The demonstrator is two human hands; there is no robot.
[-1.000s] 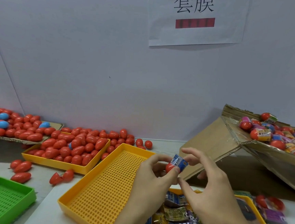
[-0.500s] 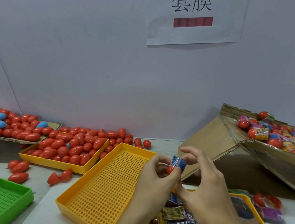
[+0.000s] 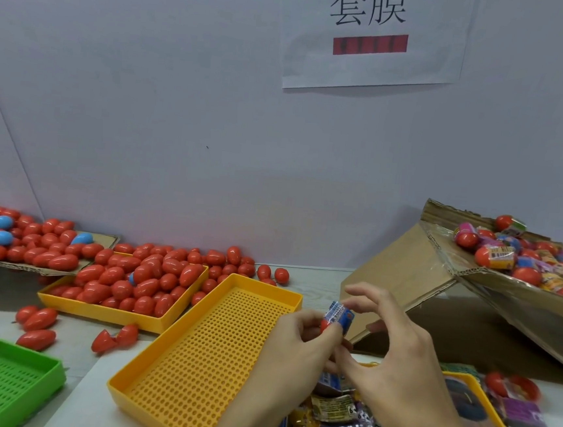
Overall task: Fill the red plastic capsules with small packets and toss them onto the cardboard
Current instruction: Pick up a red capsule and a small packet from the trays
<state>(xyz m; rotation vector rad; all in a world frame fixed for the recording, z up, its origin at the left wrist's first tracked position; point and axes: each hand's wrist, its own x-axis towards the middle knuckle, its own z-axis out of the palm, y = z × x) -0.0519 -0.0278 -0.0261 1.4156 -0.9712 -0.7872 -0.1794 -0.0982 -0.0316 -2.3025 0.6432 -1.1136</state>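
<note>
Background: white wall with a paper sign (image 3: 374,34) over the bench (image 3: 318,278).
Head view, change: hands sit a little lower and further right than a second ago; packet (image 3: 338,315) unmoved, proud of the red capsule (image 3: 326,324), so filling isn't finished.
Left hand (image 3: 299,347): grip curled round capsule.
Right hand (image 3: 393,356): fingertips pinch packet, other fingers spread.
Cardboard (image 3: 404,268): right, near, already loaded.

1. The left hand (image 3: 299,342) is raised in front of the body, back toward the camera, fingers curled and pinching a capsule (image 3: 337,318).
2. The right hand (image 3: 393,356) is just beside it, thumb and forefinger at the same capsule, other fingers fanned upward.
3. Both forearms enter from the lower edge.
</note>
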